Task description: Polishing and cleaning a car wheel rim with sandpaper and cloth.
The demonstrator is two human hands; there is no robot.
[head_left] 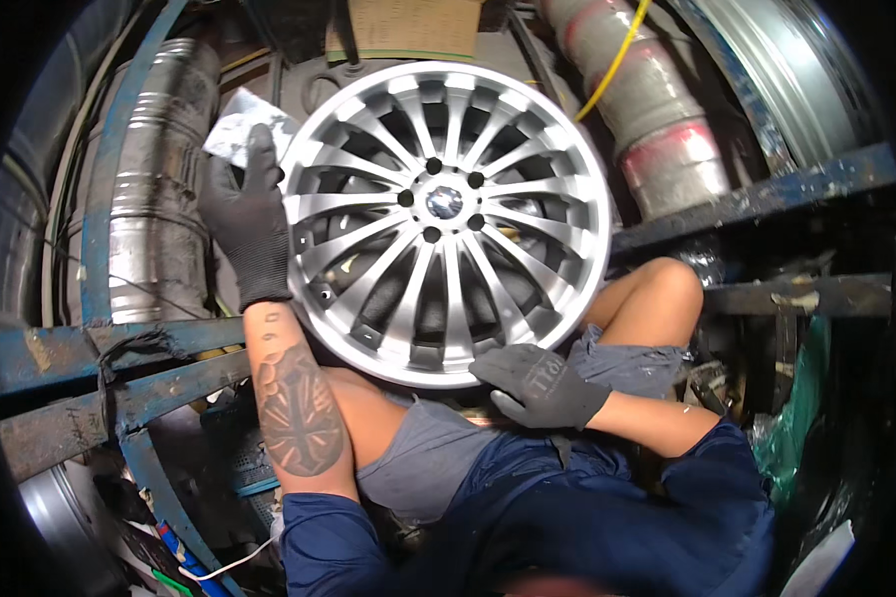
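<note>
A silver alloy wheel [455, 289] with many slim spokes faces up in front of me, above my lap. Several bolt holes ring its shiny centre cap [444, 202]. My left hand [248, 209], in a black knit glove, is by the wheel's left rim and holds a thin, whitish crumpled sheet [231, 128]; whether it is paper or an abrasive sheet I cannot tell. On the lower right of the rim lies my right hand [541, 384], also gloved, its fingers over the front lip and its thumb below the outer edge.
Blue-painted metal frames with worn bars [175, 337] flank me, and another bar [761, 198] runs at right. Stacked wheel barrels [157, 186] stand at left, more stacked barrels [653, 112] at right. Beyond the wheel is a cardboard box [403, 28]. A yellow hose [616, 63] hangs near the right stack.
</note>
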